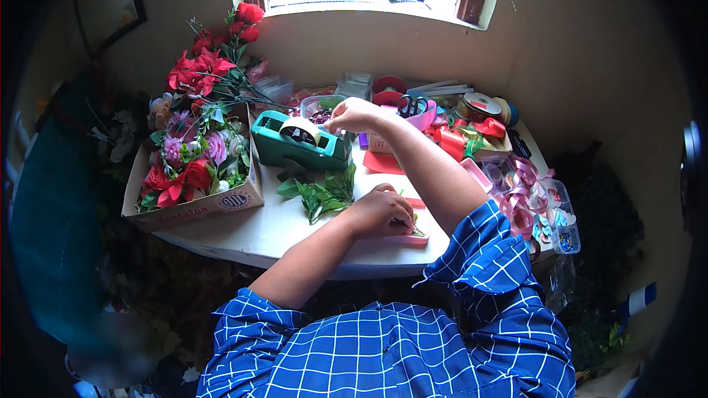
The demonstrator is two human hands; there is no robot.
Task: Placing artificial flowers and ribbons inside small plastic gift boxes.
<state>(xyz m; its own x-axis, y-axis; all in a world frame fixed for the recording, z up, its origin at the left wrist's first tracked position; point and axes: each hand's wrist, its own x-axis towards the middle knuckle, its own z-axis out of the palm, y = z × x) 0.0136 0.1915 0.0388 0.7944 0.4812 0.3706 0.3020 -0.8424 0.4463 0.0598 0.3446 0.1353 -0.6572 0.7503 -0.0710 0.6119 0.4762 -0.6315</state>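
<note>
My left hand [385,214] rests low over a pink tray [412,240], its fingers closed on a small green sprig [418,226]. Farther forward, my right hand [352,116] reaches to the cutting end of a green tape dispenser [298,146], fingertips pinched together; whether tape is between them cannot be told. A roll of pale tape [301,131] sits in the dispenser. Green artificial leaves [326,193] lie on the white table between the dispenser and my left forearm. A red flat piece [383,163] lies beneath my right forearm.
At left stands a cardboard box [243,197] of artificial flowers, with red flowers [202,73] behind it. Black-handled scissors [412,106], ribbon spools [482,104] and red ribbon [489,127] crowd the back right. Pink ribbon [520,199] and a clear compartment box [568,240] sit at the right edge.
</note>
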